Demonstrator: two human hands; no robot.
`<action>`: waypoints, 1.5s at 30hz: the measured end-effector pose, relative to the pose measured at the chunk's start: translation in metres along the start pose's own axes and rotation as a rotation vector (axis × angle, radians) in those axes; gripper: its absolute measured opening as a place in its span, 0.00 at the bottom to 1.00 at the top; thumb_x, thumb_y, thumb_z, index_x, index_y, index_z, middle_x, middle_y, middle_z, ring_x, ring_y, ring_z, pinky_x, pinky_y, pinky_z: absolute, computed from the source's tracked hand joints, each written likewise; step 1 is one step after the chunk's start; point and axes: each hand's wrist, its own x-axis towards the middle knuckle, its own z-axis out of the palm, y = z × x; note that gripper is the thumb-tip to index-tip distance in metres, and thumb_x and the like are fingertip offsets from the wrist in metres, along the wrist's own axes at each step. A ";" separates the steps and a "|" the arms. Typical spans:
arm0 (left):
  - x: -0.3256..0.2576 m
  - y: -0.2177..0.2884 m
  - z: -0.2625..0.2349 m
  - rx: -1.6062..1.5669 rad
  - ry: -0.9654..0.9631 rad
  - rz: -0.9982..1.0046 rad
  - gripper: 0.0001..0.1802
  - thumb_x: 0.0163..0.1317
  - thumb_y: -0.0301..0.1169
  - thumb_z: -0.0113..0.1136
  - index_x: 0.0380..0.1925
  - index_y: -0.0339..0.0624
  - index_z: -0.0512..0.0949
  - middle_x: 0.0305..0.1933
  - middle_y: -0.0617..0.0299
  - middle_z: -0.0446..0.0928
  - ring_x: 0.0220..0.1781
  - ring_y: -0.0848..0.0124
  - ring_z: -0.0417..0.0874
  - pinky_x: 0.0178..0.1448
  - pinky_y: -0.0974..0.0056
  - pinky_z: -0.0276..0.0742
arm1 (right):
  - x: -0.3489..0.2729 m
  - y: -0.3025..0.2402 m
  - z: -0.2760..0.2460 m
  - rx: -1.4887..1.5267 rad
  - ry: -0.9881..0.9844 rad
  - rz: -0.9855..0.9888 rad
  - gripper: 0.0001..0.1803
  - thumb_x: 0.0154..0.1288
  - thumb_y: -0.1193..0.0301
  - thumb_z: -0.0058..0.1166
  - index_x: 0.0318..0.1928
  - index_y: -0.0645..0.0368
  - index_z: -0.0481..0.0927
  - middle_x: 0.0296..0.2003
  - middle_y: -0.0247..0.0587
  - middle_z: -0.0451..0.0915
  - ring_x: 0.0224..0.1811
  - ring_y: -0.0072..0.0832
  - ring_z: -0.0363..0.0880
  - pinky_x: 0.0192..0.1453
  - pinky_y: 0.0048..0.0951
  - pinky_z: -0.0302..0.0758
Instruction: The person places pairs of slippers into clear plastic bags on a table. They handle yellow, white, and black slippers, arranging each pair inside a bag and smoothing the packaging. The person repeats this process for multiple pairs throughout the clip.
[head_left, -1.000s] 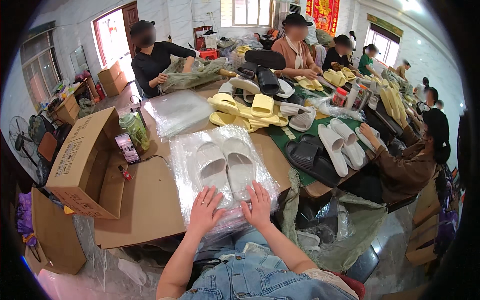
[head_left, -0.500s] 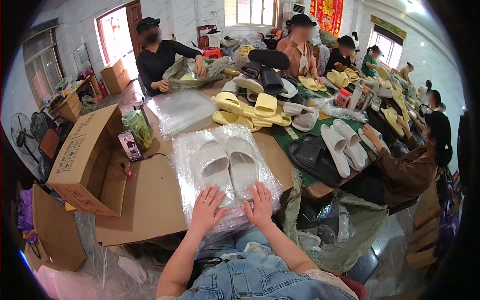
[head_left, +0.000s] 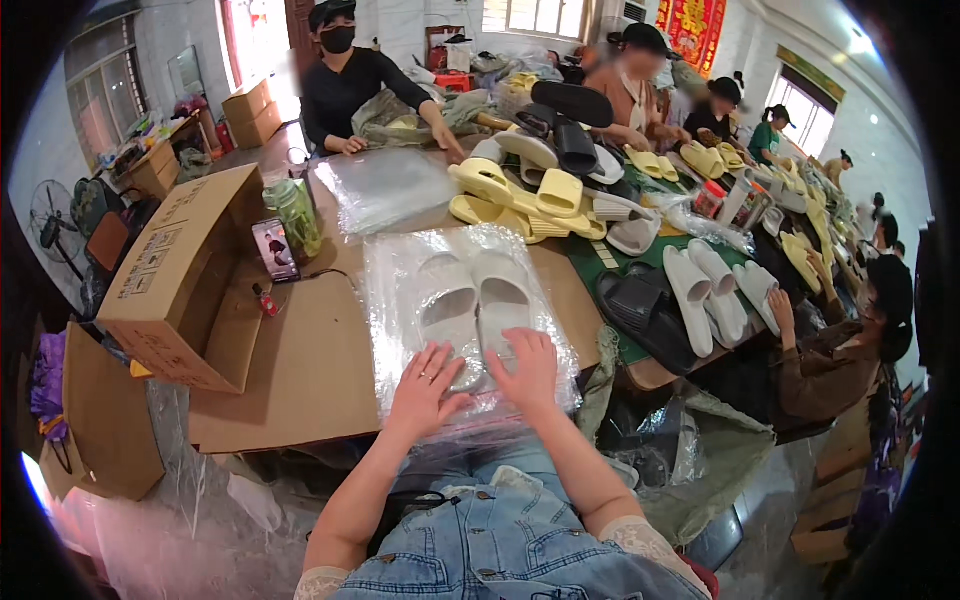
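- Barely anything has shifted since a moment ago: both hands are still pressed flat at the near end of the clear plastic bag (head_left: pixel 465 330), in the middle of the frame.
- Inside that bag, two white slippers (head_left: pixel 475 300) lie side by side, toes pointing away, on the brown cardboard sheet (head_left: pixel 300 370).
- Left hand (head_left: pixel 428 385): fingers spread apart and laid flat, tips on the plastic over the heel of the left slipper, clamped on nothing.
- Right hand (head_left: pixel 527 368): fingers loosely spread, palm down on the plastic at the right slipper's heel, gripping nothing.
- Just left, one open cardboard box (head_left: pixel 170 280) lies on its side; one phone (head_left: pixel 275 250) and one green-filled jar (head_left: pixel 295 215) stand beside it.
- Further up, one stack of clear bags (head_left: pixel 385 185), then a heap of yellow slippers (head_left: pixel 520 195); I cannot count them surely.
- Right of centre, three white slippers (head_left: pixel 715 290) and a black pair (head_left: pixel 640 310).
- At the upper middle, a person in black (head_left: pixel 350 80) leans on the table; more people sit along the right side.
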 end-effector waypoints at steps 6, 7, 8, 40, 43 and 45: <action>0.003 0.003 -0.005 -0.006 -0.014 0.011 0.33 0.64 0.51 0.65 0.66 0.49 0.76 0.77 0.52 0.66 0.79 0.47 0.62 0.79 0.44 0.60 | 0.072 0.001 0.051 -0.151 -0.145 0.183 0.29 0.61 0.50 0.66 0.45 0.66 0.79 0.43 0.56 0.83 0.48 0.51 0.82 0.53 0.49 0.79; 0.003 0.004 -0.006 -0.009 -0.021 0.008 0.34 0.63 0.51 0.65 0.66 0.49 0.76 0.77 0.52 0.66 0.80 0.47 0.61 0.79 0.44 0.60 | 0.083 -0.009 0.051 -0.194 -0.219 0.249 0.30 0.61 0.48 0.66 0.44 0.66 0.79 0.40 0.56 0.84 0.45 0.51 0.84 0.51 0.49 0.79; 0.002 0.004 -0.008 -0.013 -0.028 0.006 0.34 0.63 0.51 0.66 0.66 0.49 0.76 0.77 0.53 0.66 0.80 0.47 0.61 0.79 0.43 0.60 | 0.091 -0.015 0.053 -0.237 -0.293 0.314 0.30 0.61 0.47 0.65 0.43 0.65 0.79 0.38 0.56 0.85 0.43 0.51 0.86 0.50 0.49 0.80; -0.001 -0.011 0.016 0.125 -0.036 -0.295 0.46 0.69 0.57 0.56 0.74 0.33 0.61 0.76 0.35 0.62 0.81 0.42 0.57 0.82 0.41 0.50 | -0.124 0.098 -0.217 0.069 -0.461 0.454 0.14 0.65 0.64 0.61 0.47 0.58 0.84 0.36 0.58 0.84 0.36 0.55 0.83 0.40 0.40 0.79; 0.002 -0.007 0.014 0.134 -0.018 -0.300 0.46 0.70 0.57 0.55 0.75 0.33 0.60 0.76 0.35 0.62 0.80 0.42 0.58 0.82 0.42 0.50 | -0.157 0.119 -0.270 -0.067 -0.540 0.708 0.16 0.64 0.60 0.61 0.43 0.60 0.85 0.38 0.57 0.86 0.41 0.54 0.86 0.45 0.44 0.81; 0.003 -0.005 0.015 0.159 -0.050 -0.316 0.46 0.70 0.58 0.54 0.75 0.34 0.60 0.77 0.36 0.61 0.81 0.42 0.58 0.82 0.42 0.50 | -0.180 0.164 -0.290 -0.392 -0.641 0.682 0.18 0.63 0.59 0.60 0.40 0.63 0.85 0.37 0.56 0.86 0.43 0.53 0.87 0.46 0.48 0.81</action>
